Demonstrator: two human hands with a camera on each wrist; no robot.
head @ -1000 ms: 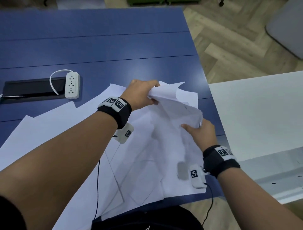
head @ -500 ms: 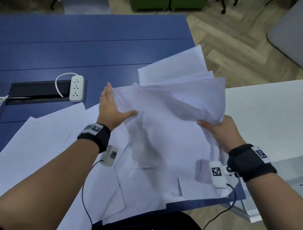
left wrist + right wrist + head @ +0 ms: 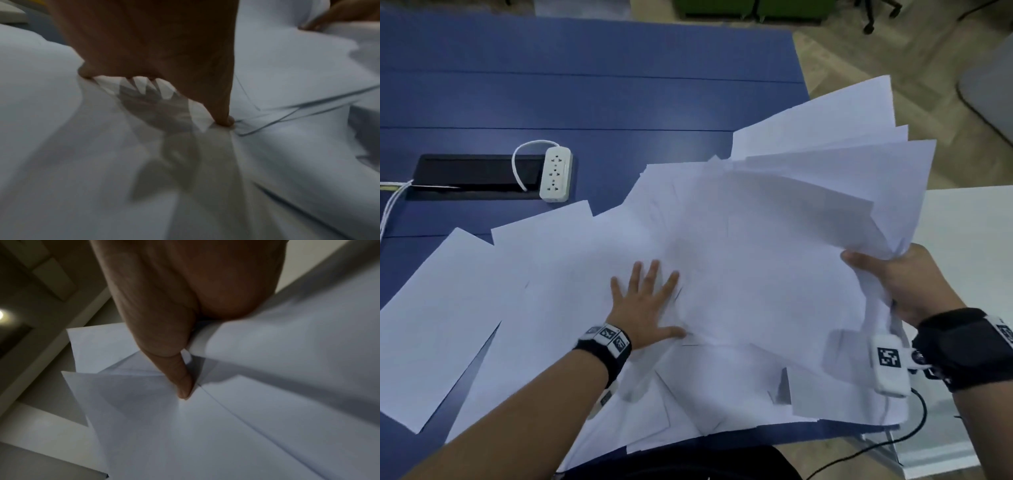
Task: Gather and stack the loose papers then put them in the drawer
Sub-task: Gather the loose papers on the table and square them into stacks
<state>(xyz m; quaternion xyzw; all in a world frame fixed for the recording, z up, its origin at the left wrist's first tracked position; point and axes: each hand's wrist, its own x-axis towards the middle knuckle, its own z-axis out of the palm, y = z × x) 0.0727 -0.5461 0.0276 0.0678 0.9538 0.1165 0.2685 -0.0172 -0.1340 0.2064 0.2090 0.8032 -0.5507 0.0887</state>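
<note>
Several loose white sheets (image 3: 558, 274) lie spread over the near part of the blue table (image 3: 585, 85). My right hand (image 3: 893, 274) grips a fanned bunch of papers (image 3: 808, 205) by its near right edge and holds it lifted and tilted above the table. In the right wrist view the thumb (image 3: 180, 382) lies on top of the bunch of papers (image 3: 267, 426). My left hand (image 3: 647, 305) lies flat with fingers spread, pressing on the sheets to the left of the bunch. Under the palm (image 3: 154, 48), the left wrist view shows blurred sheets (image 3: 82, 162). No drawer shows clearly.
A white power strip (image 3: 555, 178) with its cord lies beside a black cable slot (image 3: 472, 176) at the left of the table. A white cabinet top (image 3: 969, 240) stands right of the table. Wooden floor (image 3: 876, 68) lies beyond.
My left hand let go of the bunch and came down flat on the sheets on the table. My right hand carried the fanned bunch to the right and higher.
</note>
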